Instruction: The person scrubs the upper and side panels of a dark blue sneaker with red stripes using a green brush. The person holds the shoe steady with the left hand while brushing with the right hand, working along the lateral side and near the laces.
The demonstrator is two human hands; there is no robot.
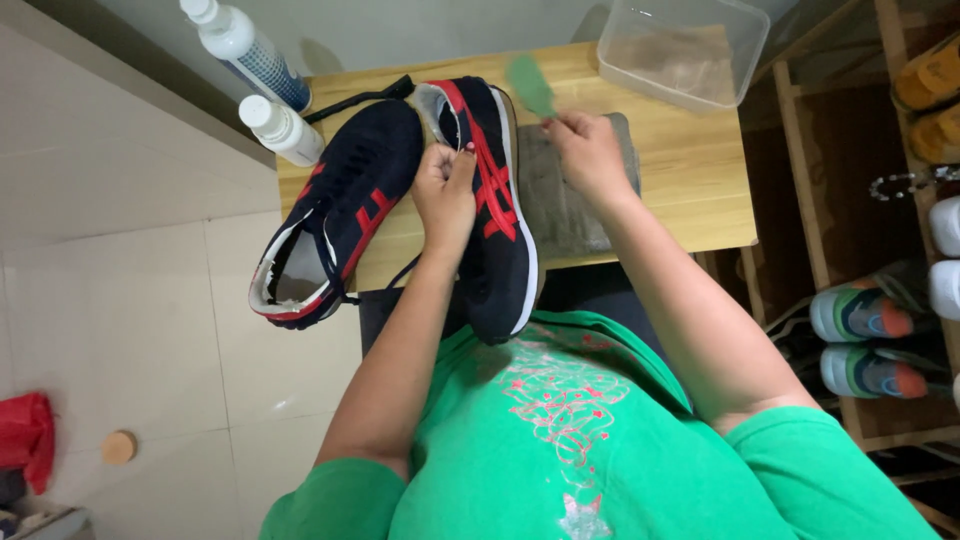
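My left hand [445, 190] grips a dark navy sneaker with red stripes [497, 240], holding it tilted on its side over the wooden table [690, 190], toe toward me. My right hand [585, 145] is closed on a small green brush [530, 85], blurred, just right of that sneaker's heel end. The matching second sneaker [335, 215] lies on the table's left part, overhanging the edge. A grey cloth [565, 205] is spread on the table under my right hand.
Two white bottles [262, 82] stand at the table's far left corner. A clear plastic tub [683, 50] sits at the far right. A wooden shoe rack [880, 300] with several shoes stands to the right. The tiled floor holds a red bag [25, 435].
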